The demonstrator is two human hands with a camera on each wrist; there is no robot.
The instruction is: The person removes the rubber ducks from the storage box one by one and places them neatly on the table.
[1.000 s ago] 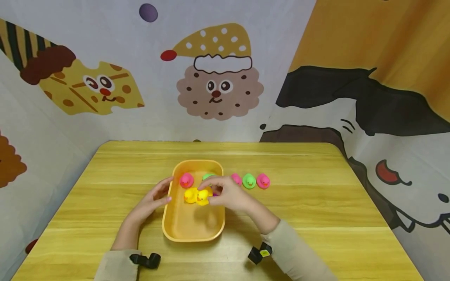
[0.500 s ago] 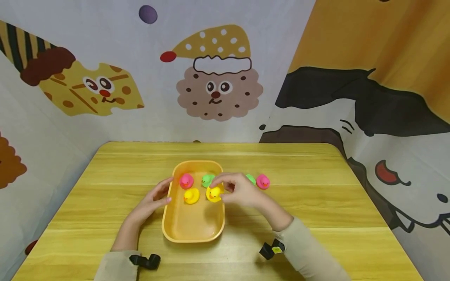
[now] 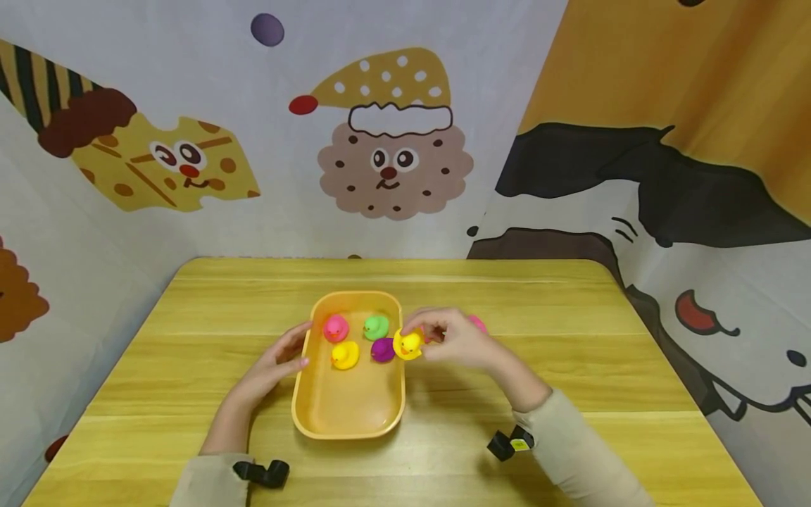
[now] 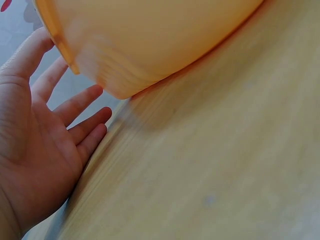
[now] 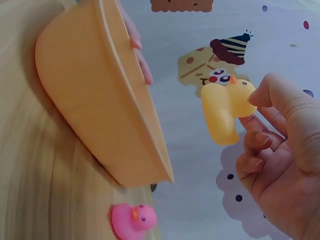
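My right hand [image 3: 459, 339] pinches a yellow rubber duck [image 3: 407, 344] between thumb and fingers. It hangs above the right rim of an orange plastic basin [image 3: 348, 408]. The right wrist view shows this duck clear of the basin wall. Inside the basin sit a pink duck [image 3: 336, 328], a green duck [image 3: 376, 326], another yellow duck [image 3: 345, 355] and a purple duck [image 3: 382, 350], partly overlapped by the held one. My left hand [image 3: 281, 355] rests at the basin's left side. Its fingers [image 4: 80, 104] are loosely spread along the wall, the thumb at the rim.
Beyond the right hand, a pink duck [image 3: 477, 323] on the wooden table [image 3: 545, 303] is partly hidden. The right wrist view shows a pink duck [image 5: 131, 220] beside the basin. A cartoon-printed cloth [image 3: 507, 56] stands behind the table.
My right hand has carried the yellow duck from the basin's middle rightward to its right rim, uncovering the green and purple ducks. My left hand has stayed in place.
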